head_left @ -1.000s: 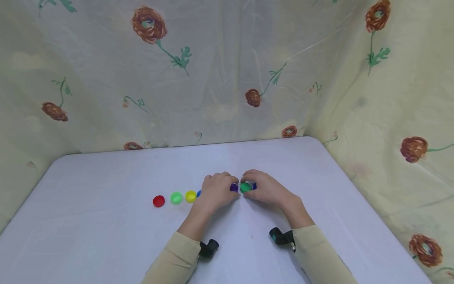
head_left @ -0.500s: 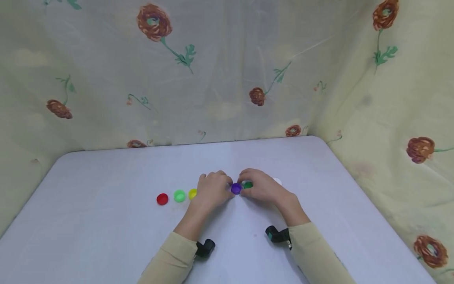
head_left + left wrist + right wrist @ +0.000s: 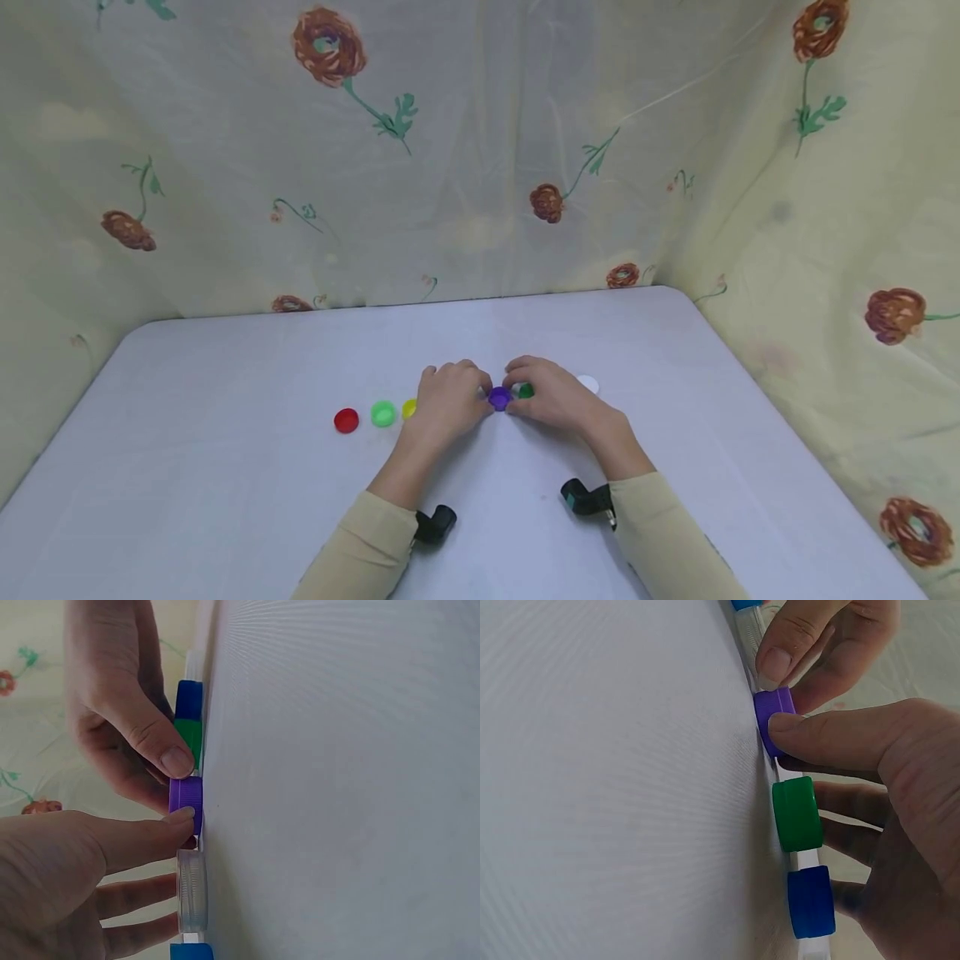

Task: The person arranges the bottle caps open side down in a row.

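A purple bottle cap (image 3: 499, 399) lies between my two hands in the head view. My left hand (image 3: 452, 402) pinches its left side, with the thumb on the cap's ridged wall in the left wrist view. From the other side my right hand (image 3: 557, 395) pinches the same purple cap (image 3: 775, 720), its thumb laid on the wall. Beneath the right palm sit a green cap (image 3: 797, 814) and a dark blue cap (image 3: 811, 901). A clear cap (image 3: 192, 891) and a blue cap (image 3: 192, 952) stand by the left hand's other fingers, hidden from the head camera.
The caps form a row across the white table (image 3: 225, 500). Red (image 3: 347, 421), light green (image 3: 383, 413) and yellow caps (image 3: 408, 407) lie left of my left hand; a white cap (image 3: 588, 384) lies beyond the right. A flowered curtain (image 3: 450, 167) hangs behind the table.
My right hand has moved left from the green cap to the purple one, so the green cap now sits under its palm. The white cap has come into view. The left hand stays at the purple cap.
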{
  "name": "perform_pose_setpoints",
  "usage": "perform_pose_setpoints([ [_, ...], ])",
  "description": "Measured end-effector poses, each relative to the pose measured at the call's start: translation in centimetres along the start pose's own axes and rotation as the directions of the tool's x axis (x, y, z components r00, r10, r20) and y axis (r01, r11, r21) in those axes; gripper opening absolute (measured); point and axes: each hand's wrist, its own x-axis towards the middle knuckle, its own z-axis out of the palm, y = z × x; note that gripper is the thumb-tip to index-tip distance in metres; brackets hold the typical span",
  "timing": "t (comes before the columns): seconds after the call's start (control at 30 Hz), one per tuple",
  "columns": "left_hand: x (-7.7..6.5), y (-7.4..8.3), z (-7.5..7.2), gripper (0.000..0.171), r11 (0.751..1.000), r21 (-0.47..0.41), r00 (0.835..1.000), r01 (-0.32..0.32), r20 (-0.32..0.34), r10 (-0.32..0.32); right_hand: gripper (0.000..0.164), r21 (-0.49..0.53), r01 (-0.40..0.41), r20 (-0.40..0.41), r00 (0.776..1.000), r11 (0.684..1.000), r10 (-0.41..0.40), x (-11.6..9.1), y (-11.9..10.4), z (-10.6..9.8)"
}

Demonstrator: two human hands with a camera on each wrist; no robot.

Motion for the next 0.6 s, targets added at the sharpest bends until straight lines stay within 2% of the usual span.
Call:
perform_pose_setpoints([
  [0.13, 0.0, 0.1, -0.1, 0.022, 1.0, -0.012, 1.0, -0.006, 0.002, 0.006, 0.028, 0.015, 0.009, -0.006, 1.0, 1.0, -0.009, -0.1, 0.0, -0.1],
  [0.3, 0.1, 0.1, -0.3, 0.023, 1.0, -0.011, 0.999, -0.024, -0.03, 0.023, 0.028, 0.059, 0.005, -0.035, 0.999, 0.998, -0.003, -0.3, 0.0, -0.5],
  [0.6, 0.0, 0.4, -1.0, 0.025, 0.999, -0.022, 0.998, -0.034, -0.06, 0.032, 0.032, 0.173, 0.044, -0.086, 0.996, 0.984, -0.03, -0.3, -0.1, -1.1],
])
